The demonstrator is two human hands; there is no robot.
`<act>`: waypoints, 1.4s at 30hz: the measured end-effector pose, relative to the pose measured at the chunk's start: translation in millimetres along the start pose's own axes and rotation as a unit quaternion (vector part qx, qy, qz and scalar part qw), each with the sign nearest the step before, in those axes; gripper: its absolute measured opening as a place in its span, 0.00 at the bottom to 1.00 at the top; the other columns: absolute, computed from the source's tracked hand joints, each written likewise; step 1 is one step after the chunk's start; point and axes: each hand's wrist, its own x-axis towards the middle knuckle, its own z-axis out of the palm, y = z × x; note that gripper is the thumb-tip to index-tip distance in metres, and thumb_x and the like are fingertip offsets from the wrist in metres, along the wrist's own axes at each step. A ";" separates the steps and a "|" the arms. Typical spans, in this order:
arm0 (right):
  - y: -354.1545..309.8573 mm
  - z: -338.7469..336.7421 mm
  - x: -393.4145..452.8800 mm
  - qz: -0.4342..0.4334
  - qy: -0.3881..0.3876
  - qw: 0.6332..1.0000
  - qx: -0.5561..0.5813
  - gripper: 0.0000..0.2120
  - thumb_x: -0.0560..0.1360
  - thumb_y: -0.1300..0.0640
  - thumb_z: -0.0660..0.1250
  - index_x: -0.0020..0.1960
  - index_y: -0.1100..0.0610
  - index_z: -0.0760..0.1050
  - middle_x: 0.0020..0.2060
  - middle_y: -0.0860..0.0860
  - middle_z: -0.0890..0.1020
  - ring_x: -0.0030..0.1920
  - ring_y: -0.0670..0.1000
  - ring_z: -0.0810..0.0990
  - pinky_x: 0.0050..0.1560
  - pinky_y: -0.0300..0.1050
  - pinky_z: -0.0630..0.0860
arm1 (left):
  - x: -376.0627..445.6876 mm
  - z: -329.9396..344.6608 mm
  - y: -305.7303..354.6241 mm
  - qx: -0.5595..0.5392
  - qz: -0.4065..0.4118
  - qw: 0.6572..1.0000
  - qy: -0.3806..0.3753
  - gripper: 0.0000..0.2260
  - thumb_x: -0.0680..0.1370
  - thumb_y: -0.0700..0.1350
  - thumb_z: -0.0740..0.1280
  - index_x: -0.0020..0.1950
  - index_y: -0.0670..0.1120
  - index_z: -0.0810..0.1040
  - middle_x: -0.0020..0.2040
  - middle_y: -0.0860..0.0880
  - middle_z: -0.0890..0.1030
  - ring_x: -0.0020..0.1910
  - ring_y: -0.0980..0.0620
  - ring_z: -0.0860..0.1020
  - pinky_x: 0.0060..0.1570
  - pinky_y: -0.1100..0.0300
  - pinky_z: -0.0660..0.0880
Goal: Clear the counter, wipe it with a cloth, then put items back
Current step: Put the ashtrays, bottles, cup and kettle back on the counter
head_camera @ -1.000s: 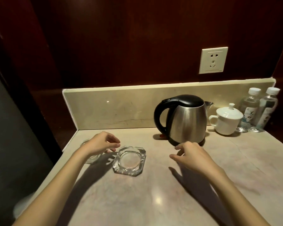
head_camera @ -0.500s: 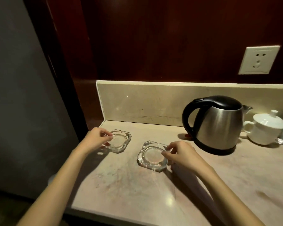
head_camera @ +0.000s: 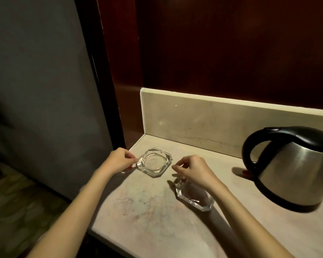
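Two clear glass ashtrays sit on the pale marble counter (head_camera: 149, 216). The left ashtray (head_camera: 154, 162) lies near the counter's back left corner, and my left hand (head_camera: 119, 161) pinches its left rim. The right ashtray (head_camera: 194, 199) lies closer to me, partly hidden under my right hand (head_camera: 193, 170). That hand's curled fingers grip its far left rim. The glass there is blurred.
A steel kettle (head_camera: 295, 170) with a black handle and lid stands at the right, close to my right forearm. A marble backsplash (head_camera: 203, 123) runs along the back. The counter's left edge drops off beside a grey wall (head_camera: 45, 90) and a dark wooden floor.
The view has swung left, so the cup, bottles and socket are out of sight. My right hand has shifted from the right ashtray's right rim to its far left rim. My left hand stays on the left ashtray.
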 end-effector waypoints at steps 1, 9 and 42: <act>-1.3 5.6 7.6 0.010 0.002 1.000 0.013 0.08 0.75 0.52 0.68 0.44 0.56 0.81 0.30 0.46 0.82 0.30 0.39 0.81 0.38 0.35 0.76 | 4.2 2.0 1.2 0.003 0.001 1.000 -0.003 0.05 0.74 0.46 0.72 0.42 0.44 0.84 0.33 0.48 0.82 0.25 0.60 0.76 0.28 0.69 0.72; -1.8 27.7 62.0 0.129 -0.024 0.990 -0.055 0.19 0.74 0.45 0.69 0.44 0.63 0.77 0.39 0.56 0.80 0.41 0.56 0.79 0.42 0.45 0.75 | 37.9 9.9 2.7 -0.050 -0.016 0.997 -0.062 0.08 0.73 0.41 0.74 0.40 0.36 0.83 0.32 0.39 0.82 0.25 0.48 0.80 0.29 0.61 0.77; -19.1 55.8 160.4 0.213 0.023 0.946 0.243 0.11 0.77 0.69 0.64 0.36 0.66 0.68 0.25 0.62 0.74 0.16 0.54 0.76 0.16 0.42 0.73 | 75.0 14.1 -8.6 0.003 0.109 0.992 -0.063 0.22 0.72 0.49 0.70 0.65 0.52 0.73 0.56 0.54 0.81 0.54 0.55 0.80 0.52 0.61 0.74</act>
